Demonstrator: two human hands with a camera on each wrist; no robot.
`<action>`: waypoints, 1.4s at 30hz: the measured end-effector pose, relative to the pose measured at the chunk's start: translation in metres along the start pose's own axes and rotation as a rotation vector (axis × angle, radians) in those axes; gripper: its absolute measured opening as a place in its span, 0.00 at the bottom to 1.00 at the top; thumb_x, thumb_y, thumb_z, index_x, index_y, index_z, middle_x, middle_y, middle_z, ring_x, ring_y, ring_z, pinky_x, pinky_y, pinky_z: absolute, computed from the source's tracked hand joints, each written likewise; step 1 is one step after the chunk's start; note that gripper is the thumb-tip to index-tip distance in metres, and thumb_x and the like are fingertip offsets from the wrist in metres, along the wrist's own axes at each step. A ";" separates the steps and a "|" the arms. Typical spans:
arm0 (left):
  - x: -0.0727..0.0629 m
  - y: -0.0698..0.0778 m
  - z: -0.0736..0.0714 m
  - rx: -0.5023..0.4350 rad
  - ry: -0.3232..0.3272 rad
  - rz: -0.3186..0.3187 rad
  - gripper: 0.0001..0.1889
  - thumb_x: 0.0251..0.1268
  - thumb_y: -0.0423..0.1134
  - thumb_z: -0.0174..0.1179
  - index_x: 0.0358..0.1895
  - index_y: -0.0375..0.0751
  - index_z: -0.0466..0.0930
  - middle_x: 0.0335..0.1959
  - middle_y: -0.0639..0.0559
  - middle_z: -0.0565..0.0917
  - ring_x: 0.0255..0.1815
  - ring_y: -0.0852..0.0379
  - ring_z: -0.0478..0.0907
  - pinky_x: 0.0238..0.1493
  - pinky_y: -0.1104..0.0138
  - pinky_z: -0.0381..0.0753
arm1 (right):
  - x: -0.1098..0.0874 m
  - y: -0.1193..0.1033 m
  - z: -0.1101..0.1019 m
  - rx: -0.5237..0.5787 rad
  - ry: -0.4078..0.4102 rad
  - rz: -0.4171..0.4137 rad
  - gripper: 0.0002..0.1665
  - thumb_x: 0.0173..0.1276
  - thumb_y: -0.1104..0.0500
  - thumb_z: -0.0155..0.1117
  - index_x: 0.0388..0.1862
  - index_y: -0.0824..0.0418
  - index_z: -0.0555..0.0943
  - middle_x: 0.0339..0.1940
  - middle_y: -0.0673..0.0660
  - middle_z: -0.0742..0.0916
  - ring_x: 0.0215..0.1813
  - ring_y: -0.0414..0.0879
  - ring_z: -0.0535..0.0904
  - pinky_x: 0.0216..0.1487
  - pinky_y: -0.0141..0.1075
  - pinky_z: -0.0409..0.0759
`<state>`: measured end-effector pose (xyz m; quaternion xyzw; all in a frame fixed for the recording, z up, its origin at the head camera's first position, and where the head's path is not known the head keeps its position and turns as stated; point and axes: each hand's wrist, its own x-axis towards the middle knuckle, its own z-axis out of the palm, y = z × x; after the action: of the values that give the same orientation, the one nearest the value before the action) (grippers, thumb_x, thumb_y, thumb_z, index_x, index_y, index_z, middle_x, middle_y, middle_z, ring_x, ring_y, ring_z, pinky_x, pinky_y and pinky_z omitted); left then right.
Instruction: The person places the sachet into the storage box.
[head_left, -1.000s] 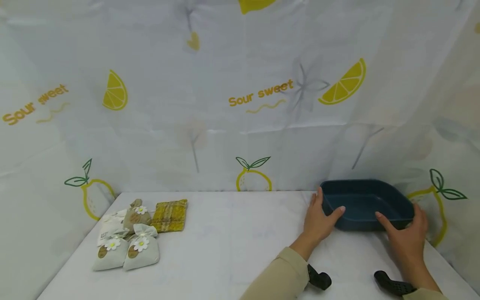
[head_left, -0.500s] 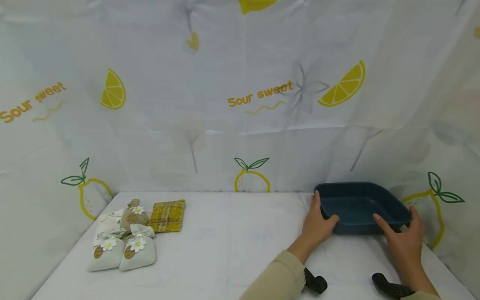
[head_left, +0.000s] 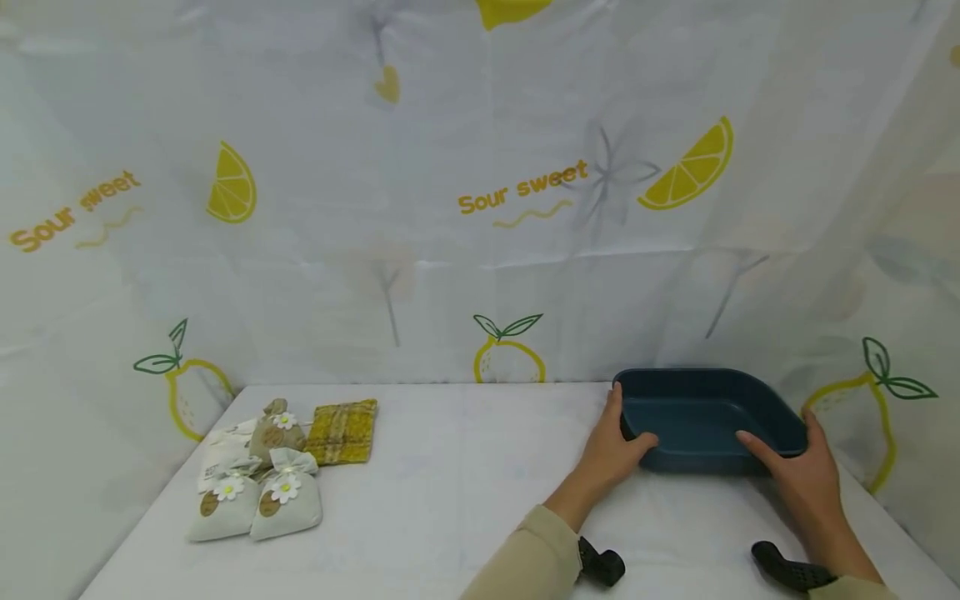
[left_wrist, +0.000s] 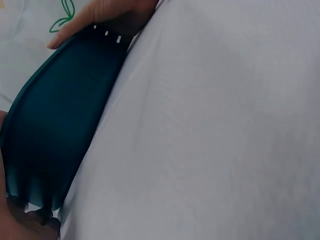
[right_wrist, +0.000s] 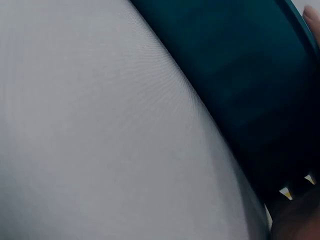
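Note:
A dark teal plastic basin [head_left: 712, 462] with rounded corners lies at the back right of the white table, its opening up. My left hand [head_left: 611, 446] grips its left end, thumb over the near rim and fingers along the outer side. At the other end, my right hand [head_left: 810, 475] holds the right corner with the thumb on the near rim. In the left wrist view the basin's outer wall [left_wrist: 65, 110] runs between both hands, its lower edge close along the cloth. The right wrist view shows that wall [right_wrist: 240, 85] large, with finger gaps at the lower right.
On the left of the table [head_left: 435, 500] sit several small cloth sachets [head_left: 281, 504] with daisy decorations, beside a yellow plaid pouch [head_left: 341, 432]. A lemon-print curtain [head_left: 420, 292] hangs behind the table. Black wrist-mounted pieces [head_left: 602, 567] stick out under both sleeves.
The basin has slid left and slightly nearer along the table, with both hands keeping their grip on it. The sachets and pouch have stayed in place.

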<state>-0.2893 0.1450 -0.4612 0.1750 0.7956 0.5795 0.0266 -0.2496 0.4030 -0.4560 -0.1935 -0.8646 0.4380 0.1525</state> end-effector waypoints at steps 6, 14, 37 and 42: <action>-0.010 -0.005 -0.020 -0.007 0.009 -0.026 0.47 0.67 0.50 0.62 0.83 0.63 0.42 0.83 0.65 0.49 0.84 0.62 0.49 0.81 0.57 0.58 | 0.001 -0.006 0.003 -0.103 -0.138 -0.076 0.67 0.70 0.34 0.61 0.82 0.58 0.26 0.82 0.73 0.37 0.80 0.79 0.37 0.71 0.76 0.49; -0.015 -0.014 -0.041 -0.003 0.029 -0.034 0.48 0.65 0.51 0.62 0.83 0.64 0.42 0.83 0.65 0.49 0.84 0.60 0.49 0.82 0.56 0.57 | -0.005 -0.015 0.010 -0.110 -0.220 -0.166 0.66 0.70 0.35 0.61 0.83 0.59 0.28 0.81 0.76 0.39 0.78 0.82 0.40 0.67 0.78 0.51; -0.047 -0.038 -0.128 0.043 -0.003 -0.095 0.50 0.65 0.54 0.61 0.82 0.69 0.36 0.84 0.61 0.49 0.84 0.52 0.50 0.79 0.46 0.59 | -0.033 -0.060 0.059 -0.138 -0.418 -0.239 0.69 0.68 0.36 0.65 0.83 0.59 0.28 0.81 0.77 0.42 0.78 0.82 0.43 0.67 0.78 0.54; -0.057 -0.050 -0.156 0.068 0.011 -0.090 0.48 0.65 0.55 0.59 0.82 0.70 0.36 0.84 0.58 0.48 0.85 0.49 0.49 0.80 0.43 0.57 | -0.049 -0.076 0.083 -0.136 -0.397 -0.229 0.71 0.65 0.35 0.68 0.84 0.57 0.29 0.82 0.75 0.45 0.79 0.79 0.46 0.70 0.75 0.54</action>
<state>-0.2862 -0.0286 -0.4655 0.1368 0.8220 0.5511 0.0422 -0.2578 0.2802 -0.4457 -0.0139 -0.9215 0.3879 0.0149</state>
